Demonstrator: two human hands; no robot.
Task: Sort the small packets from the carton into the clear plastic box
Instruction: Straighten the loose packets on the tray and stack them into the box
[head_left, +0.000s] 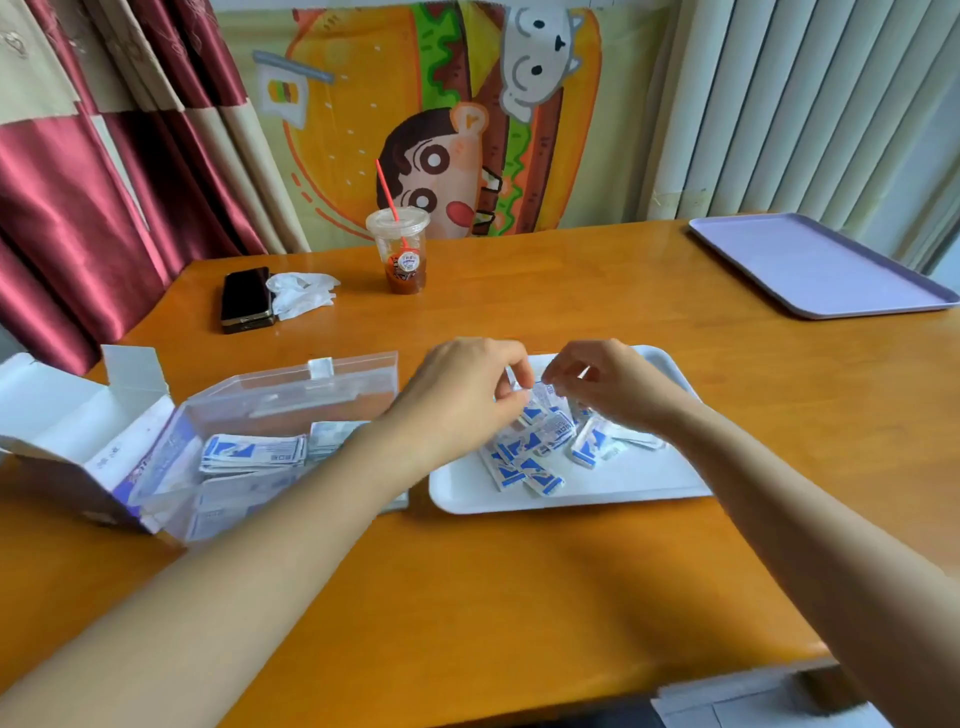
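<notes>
The packets (540, 447) lie in a loose pile on a white tray (623, 483), and above the pile the left hand (462, 395) and right hand (618, 389) meet, each with curled fingertips pinching a packet at the top of the pile. Just left of the tray stands the clear box (291, 400), lid up, with a stack (254, 452) of packets inside, and the open carton (67, 415) touches its left side. Farther back on the table (467, 597) are a cup (400, 249), a phone (247, 299), a tissue (301, 293) and a purple tray (815, 265).
</notes>
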